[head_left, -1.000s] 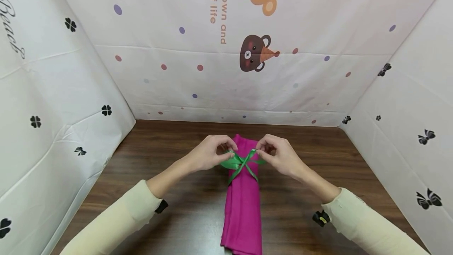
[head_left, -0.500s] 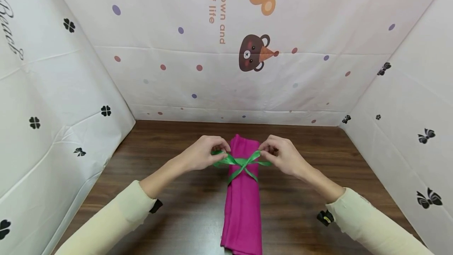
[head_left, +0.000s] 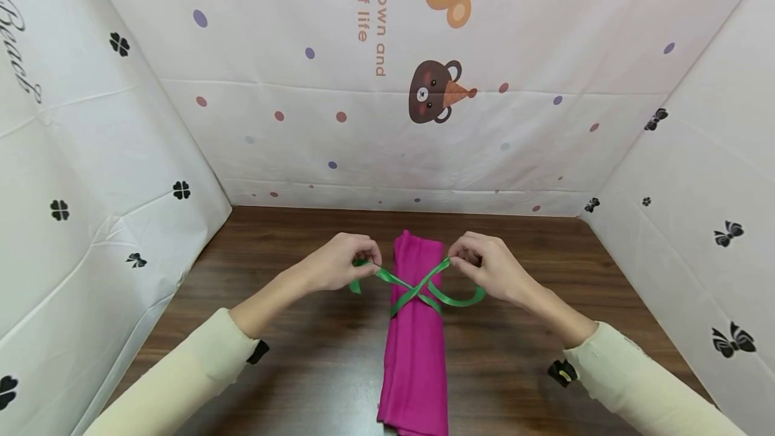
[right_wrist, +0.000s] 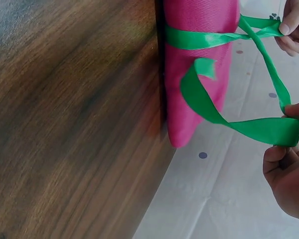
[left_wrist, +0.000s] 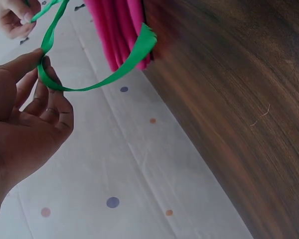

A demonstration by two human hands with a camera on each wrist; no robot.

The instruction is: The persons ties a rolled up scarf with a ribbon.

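A folded magenta cloth (head_left: pixel 415 362) lies lengthwise on the table, a green ribbon (head_left: pixel 414 293) wrapped round it with its two ends crossed on top. My left hand (head_left: pixel 348 262) pinches one end between thumb and fingertips, left of the cloth; a short tail hangs below those fingers. On the other side my right hand (head_left: pixel 489 264) pinches the second end, whose loose tail curves out to the right of the cloth. In the right wrist view the ribbon (right_wrist: pixel 202 40) lies as a flat band against the cloth (right_wrist: pixel 204 15), and its loose tail curls in the air.
The dark wooden table (head_left: pixel 290 369) is bordered at the back by a white printed sheet (head_left: pixel 272 140). More white cloth walls stand at the left and right. A thin loose thread (left_wrist: pixel 261 115) lies on the wood in the left wrist view.
Both hands have drawn apart, the left farther leftward, the right a little rightward. The ribbon's loops over the cloth have opened out, and the crossed ends now stretch between the hands.
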